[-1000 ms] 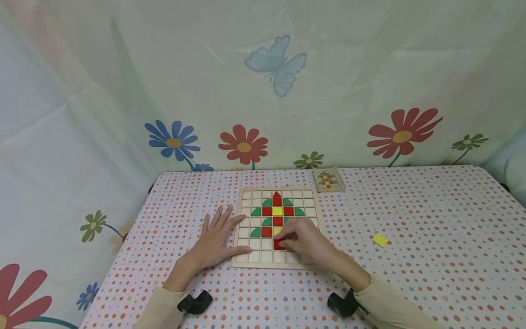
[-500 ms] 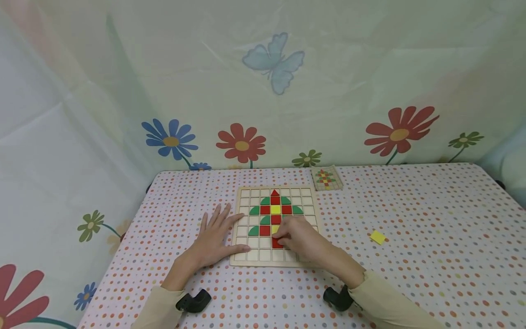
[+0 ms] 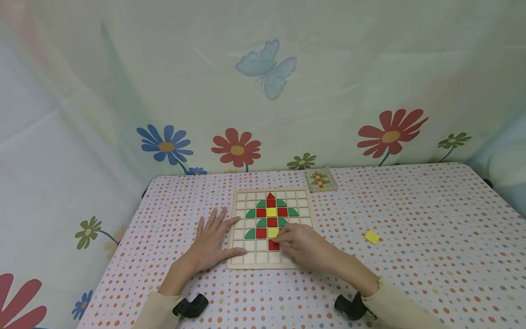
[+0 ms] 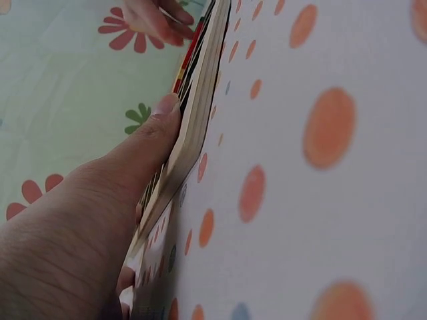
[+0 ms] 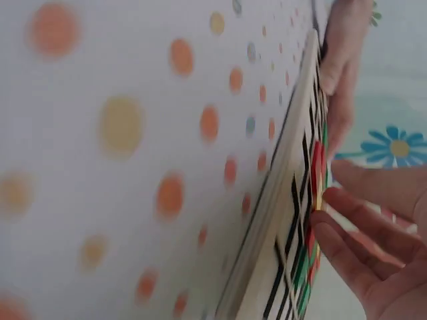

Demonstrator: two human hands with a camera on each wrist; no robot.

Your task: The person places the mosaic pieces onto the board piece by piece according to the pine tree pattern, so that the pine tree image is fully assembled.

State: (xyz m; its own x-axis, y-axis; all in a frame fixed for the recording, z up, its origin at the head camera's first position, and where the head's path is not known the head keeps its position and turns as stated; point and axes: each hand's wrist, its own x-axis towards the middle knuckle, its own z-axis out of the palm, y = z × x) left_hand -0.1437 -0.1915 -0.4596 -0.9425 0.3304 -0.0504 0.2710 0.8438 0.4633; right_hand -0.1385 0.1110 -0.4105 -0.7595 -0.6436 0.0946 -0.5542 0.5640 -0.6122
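A wooden grid board [image 3: 249, 258] lies on the table with red, yellow and green tiles forming a tree-like figure. My left hand [image 3: 209, 242] rests with fingers spread at the board's left edge; its thumb [image 4: 150, 137] lies over the rim. At the lower middle of the figure is a red square tile [image 3: 273, 246], just below a yellow square tile [image 3: 272, 233]. My right hand [image 3: 306, 246] is over the board's lower right part, its loosely bent fingertips [image 5: 321, 219] touching the tiles there. No tile shows between thumb and fingers. This hand hides several cells.
A loose yellow square tile [image 3: 371, 237] lies on the dotted tablecloth to the right of the board. Behind the board's right corner is a small pattern card [image 3: 324, 186] with a similar figure. A flowered cloth [image 3: 328, 119] hangs behind the table.
My right hand has shifted slightly right, its fingers drawing off the lower red tile, and more of the yellow tile and a green piece shows. The left hand stays put; the head view shifts slightly.
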